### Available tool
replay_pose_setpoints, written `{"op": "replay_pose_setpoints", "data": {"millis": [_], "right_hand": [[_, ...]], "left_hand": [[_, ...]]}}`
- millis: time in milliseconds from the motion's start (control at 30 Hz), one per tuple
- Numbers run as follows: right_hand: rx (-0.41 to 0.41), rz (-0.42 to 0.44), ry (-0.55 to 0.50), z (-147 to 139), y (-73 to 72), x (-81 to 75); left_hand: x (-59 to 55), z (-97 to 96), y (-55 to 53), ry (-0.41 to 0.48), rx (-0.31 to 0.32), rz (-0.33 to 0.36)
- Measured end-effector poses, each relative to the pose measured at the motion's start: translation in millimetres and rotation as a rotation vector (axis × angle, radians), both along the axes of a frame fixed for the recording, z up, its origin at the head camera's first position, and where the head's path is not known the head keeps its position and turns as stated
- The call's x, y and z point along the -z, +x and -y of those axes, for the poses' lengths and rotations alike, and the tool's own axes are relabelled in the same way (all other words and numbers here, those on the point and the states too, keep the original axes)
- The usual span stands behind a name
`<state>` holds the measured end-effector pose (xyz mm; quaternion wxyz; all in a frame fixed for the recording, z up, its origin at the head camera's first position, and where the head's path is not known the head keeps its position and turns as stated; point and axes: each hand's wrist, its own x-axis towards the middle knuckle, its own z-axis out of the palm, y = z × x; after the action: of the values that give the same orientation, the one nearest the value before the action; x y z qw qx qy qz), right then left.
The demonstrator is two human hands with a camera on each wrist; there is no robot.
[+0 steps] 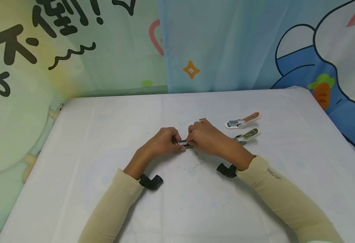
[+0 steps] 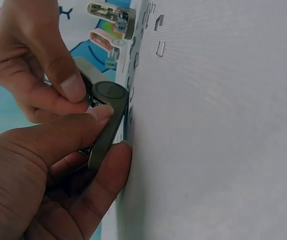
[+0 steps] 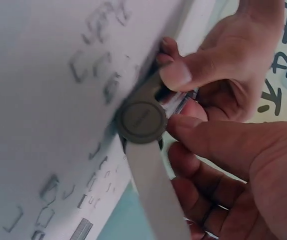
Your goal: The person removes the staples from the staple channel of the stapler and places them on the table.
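Low over the table, my left hand (image 1: 165,140) holds a grey-green stapler (image 2: 108,130), thumb on one side and fingers on the other. It is opened wide, its pale handle arm (image 3: 156,190) swung away from the body beyond the round pivot. My right hand (image 1: 207,136) pinches at the stapler's inner channel near that pivot, thumb and forefinger together. Whether a small piece sits between those fingertips is hidden. Loose bent staples (image 3: 46,217) lie scattered on the white table around both hands.
Right of my right hand lie a pink-and-white stapler (image 1: 243,121) and a green-and-white stapler (image 1: 248,135), partly behind my wrist. A strip of staples (image 3: 81,230) rests on the white table (image 1: 104,202). A printed curtain (image 1: 220,44) hangs behind the table's far edge.
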<state>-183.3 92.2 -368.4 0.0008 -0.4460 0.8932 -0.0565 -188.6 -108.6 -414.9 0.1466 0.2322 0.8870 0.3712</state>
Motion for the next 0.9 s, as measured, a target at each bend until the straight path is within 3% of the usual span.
{"op": "replay_pose_setpoints", "data": {"millis": [100,267,367,667,900], "right_hand": [[0.064,0.010,0.014,4.2,4.1,1.4],[0.275,0.135,-0.009,13.3,14.5,-3.1],[0.360,0.161,-0.023,16.6,19.9,-5.3],[0.455,0.124,0.062,26.8,28.0,-1.7],[0.464,0.029,0.096,32.4,28.0,-0.6]], "left_hand": [[0.2,-0.3,1.0,-0.010,-0.009,-0.013],[-1.6,-3.3,3.8,0.001,0.013,-0.073],[-2.3,-6.0,5.5,-0.007,0.023,-0.128],[-4.9,-16.1,10.5,-0.108,0.009,-0.240],[-11.6,-25.6,17.1,-0.187,-0.068,-0.299]]}}
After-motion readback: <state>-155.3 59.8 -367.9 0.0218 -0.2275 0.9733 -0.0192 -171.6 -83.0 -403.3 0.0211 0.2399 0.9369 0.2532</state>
